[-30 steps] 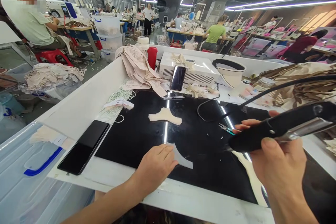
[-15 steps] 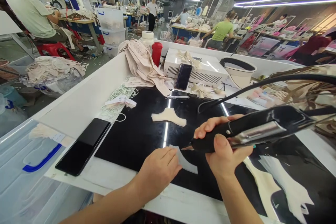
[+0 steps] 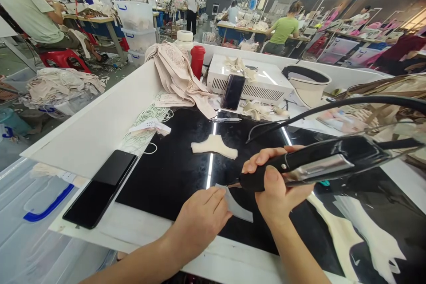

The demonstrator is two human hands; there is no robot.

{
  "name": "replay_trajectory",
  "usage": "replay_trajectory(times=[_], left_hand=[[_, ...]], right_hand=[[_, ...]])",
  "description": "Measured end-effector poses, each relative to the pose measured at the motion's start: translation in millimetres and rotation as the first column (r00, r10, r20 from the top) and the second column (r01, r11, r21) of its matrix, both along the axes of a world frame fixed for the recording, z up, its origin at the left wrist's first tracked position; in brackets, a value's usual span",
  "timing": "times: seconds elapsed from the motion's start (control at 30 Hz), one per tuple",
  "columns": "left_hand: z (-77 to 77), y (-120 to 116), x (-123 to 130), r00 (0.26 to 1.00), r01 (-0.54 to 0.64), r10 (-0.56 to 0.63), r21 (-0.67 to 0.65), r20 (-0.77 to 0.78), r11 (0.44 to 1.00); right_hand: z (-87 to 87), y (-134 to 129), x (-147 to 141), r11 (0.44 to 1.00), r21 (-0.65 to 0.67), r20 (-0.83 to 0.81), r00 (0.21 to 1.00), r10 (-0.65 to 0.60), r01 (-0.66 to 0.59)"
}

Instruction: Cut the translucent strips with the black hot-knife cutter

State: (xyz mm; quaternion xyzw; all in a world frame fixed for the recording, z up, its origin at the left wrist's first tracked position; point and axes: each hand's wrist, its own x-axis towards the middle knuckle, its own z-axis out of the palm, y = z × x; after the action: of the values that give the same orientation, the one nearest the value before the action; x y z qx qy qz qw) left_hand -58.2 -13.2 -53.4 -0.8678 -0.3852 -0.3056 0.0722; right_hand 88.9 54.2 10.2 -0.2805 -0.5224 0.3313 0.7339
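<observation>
In the head view, my left hand (image 3: 203,217) pinches the upper left end of a small grey-white curved piece (image 3: 240,208) lying on the black mat (image 3: 159,168). My right hand (image 3: 278,186) is wrapped round a black handheld tool (image 3: 326,159) with a silver lever and a trailing cable. The tool's thin metal tip (image 3: 234,184) points left and meets the upper edge of the grey-white piece, close to my left fingers. A cream fabric piece (image 3: 214,146) lies flat beyond my hands. Right of my right forearm are longer cream pieces (image 3: 336,235) and white pieces (image 3: 369,230).
A black phone (image 3: 100,188) lies at the left edge. Pale cord (image 3: 146,120), draped beige fabric (image 3: 181,75), a red bottle (image 3: 197,62), a white box (image 3: 249,80) and an upright phone (image 3: 233,92) stand or lie behind. Several people work in the background.
The tool in my right hand has moved slightly left, bringing its tip to the edge of the grey-white piece. My left hand keeps its pinch. The camera view has shifted a little.
</observation>
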Motion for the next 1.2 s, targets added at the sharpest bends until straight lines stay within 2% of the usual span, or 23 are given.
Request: replay_trajectory(times=[0.2,0.47,0.67,0.87,1.2], left_hand=[[-1.5,1,0,1.000,0.003,-0.003,0.012,-0.009,1.000],[-3.6,2,1,1.000,0.009,-0.009,0.023,-0.009,1.000],[-4.3,1,1,1.000,-0.002,0.002,0.006,-0.016,1.000],[-3.6,1,2,1.000,-0.001,0.001,0.047,0.014,0.999],[-3.4,1,1,0.999,-0.003,0.003,0.004,0.036,1.000]], right_hand=[[3.5,-1,-4,0.998,-0.038,0.023,0.999,-0.042,0.043],[3.4,0,-9,0.999,0.002,-0.024,0.999,0.032,-0.032],[3.1,0,-13,0.999,-0.039,-0.034,0.999,0.007,-0.008],[3.6,2,-17,0.999,0.009,-0.051,0.998,0.039,-0.039],[3.1,4,-19,0.999,-0.011,0.003,0.999,0.034,-0.033]])
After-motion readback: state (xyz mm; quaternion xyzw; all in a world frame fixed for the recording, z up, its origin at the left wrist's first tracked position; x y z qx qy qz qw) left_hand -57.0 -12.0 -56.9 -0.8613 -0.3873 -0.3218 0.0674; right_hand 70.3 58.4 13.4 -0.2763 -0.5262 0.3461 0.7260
